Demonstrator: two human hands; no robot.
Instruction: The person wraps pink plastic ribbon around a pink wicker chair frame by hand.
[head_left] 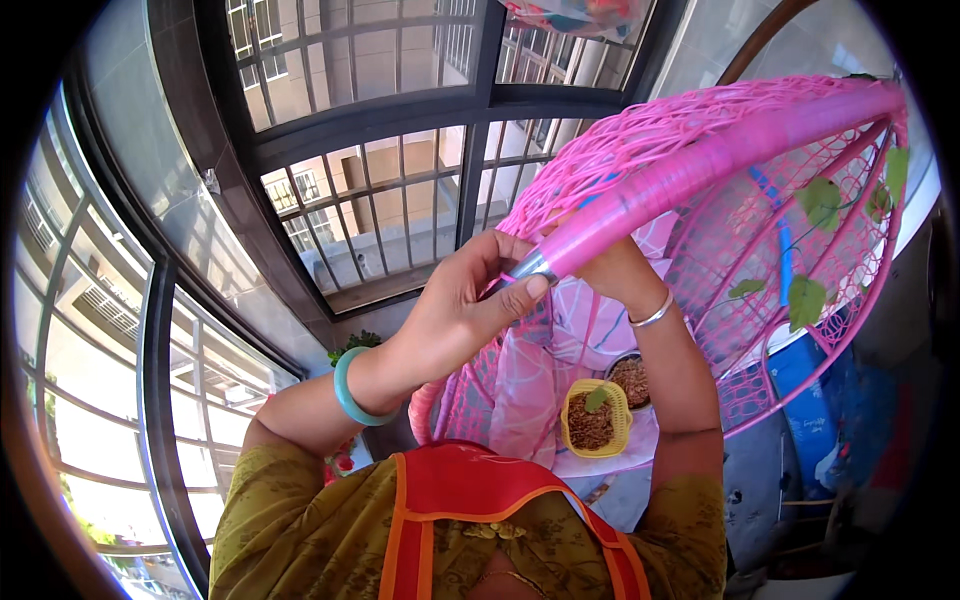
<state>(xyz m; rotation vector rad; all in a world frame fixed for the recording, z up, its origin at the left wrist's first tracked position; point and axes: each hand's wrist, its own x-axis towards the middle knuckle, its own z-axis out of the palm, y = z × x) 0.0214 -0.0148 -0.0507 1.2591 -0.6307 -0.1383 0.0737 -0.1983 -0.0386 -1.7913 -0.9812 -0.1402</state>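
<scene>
Hands: two, both raised | left hand (pixel 470 300) pinches pink-wrapped frame tube (pixel 680 175) of one pink woven chair (pixel 700 270) at tape edge | right hand (pixel 615 270) mostly hidden behind tube, grip unclear | pots: two, one yellow pot (pixel 595 418), one darker pot (pixel 630 378) partly covered | bangles: one green, one silver.

Bright daylight pours through the dark-framed windows (pixel 400 130) with barred grilles (pixel 380 215); beyond the glass stands a beige apartment block (pixel 330 60), and a curved glazed corner (pixel 90 330) sweeps left.
</scene>
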